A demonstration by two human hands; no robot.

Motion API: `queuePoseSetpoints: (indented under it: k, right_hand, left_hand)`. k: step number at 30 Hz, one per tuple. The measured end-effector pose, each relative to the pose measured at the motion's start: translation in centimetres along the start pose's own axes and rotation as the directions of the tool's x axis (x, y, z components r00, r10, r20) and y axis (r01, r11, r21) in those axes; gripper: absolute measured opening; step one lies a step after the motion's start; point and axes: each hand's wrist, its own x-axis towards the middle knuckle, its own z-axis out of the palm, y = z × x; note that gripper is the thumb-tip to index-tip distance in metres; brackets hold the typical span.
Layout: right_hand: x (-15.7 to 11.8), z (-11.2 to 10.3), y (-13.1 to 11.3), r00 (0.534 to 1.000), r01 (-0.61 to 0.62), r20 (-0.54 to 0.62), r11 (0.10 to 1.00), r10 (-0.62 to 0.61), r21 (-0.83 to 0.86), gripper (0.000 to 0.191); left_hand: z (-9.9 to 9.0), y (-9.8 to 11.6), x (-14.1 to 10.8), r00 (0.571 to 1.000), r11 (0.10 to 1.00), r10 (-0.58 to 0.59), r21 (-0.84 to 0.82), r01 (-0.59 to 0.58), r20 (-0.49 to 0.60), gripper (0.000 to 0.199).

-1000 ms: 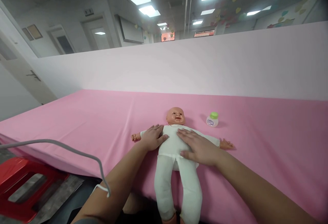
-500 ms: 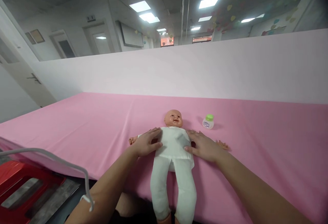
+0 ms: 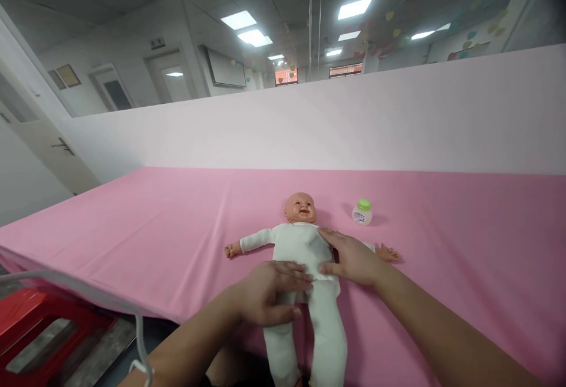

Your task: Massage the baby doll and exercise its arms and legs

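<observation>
A baby doll (image 3: 300, 239) in white clothes lies face up on a pink-covered table (image 3: 177, 216), its head pointing away from me and its arms spread. My left hand (image 3: 276, 292) is over the doll's lower belly and hip, fingers stretched out and thumb apart. Against the doll's side, at the right of its chest, rests my right hand (image 3: 351, 257), also with extended fingers. Neither hand grips anything. Beyond my right hand stands a small clear bottle (image 3: 362, 215) with a green cap and a label.
A low white wall (image 3: 327, 127) with glass above runs along the table's far side. At the lower left are a red plastic stool (image 3: 39, 322) and a grey cable (image 3: 88, 292) reaching my left wrist. A door (image 3: 48, 145) stands at the left.
My left hand has moved from the doll's left-side shoulder area in the picture down and right onto its lower belly, uncovering the arm. My right hand stays at the doll's side.
</observation>
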Motion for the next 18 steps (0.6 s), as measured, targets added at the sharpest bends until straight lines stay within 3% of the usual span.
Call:
queuePoseSetpoints:
  k: [8,13,18]
  right_hand:
    - [0.1,-0.3,-0.1,0.999,0.045,0.0,0.998,-0.045,0.054,0.107]
    - [0.1,-0.3,-0.3,0.999,0.04,0.009,0.997,-0.041,0.062,0.111]
    - [0.1,-0.3,-0.4,1.0,0.016,0.025,0.999,-0.017,0.031,0.107]
  left_hand:
    - [-1.1,-4.9,2.7,0.998,0.986,-0.04,0.16,0.047,-0.05,0.063]
    - [-2.3,-7.8,3.7,0.969,0.94,-0.201,0.251,0.233,-0.146,0.058]
    - [-3.0,-8.8,3.3,0.904,0.872,-0.341,0.271,0.407,-0.259,0.056]
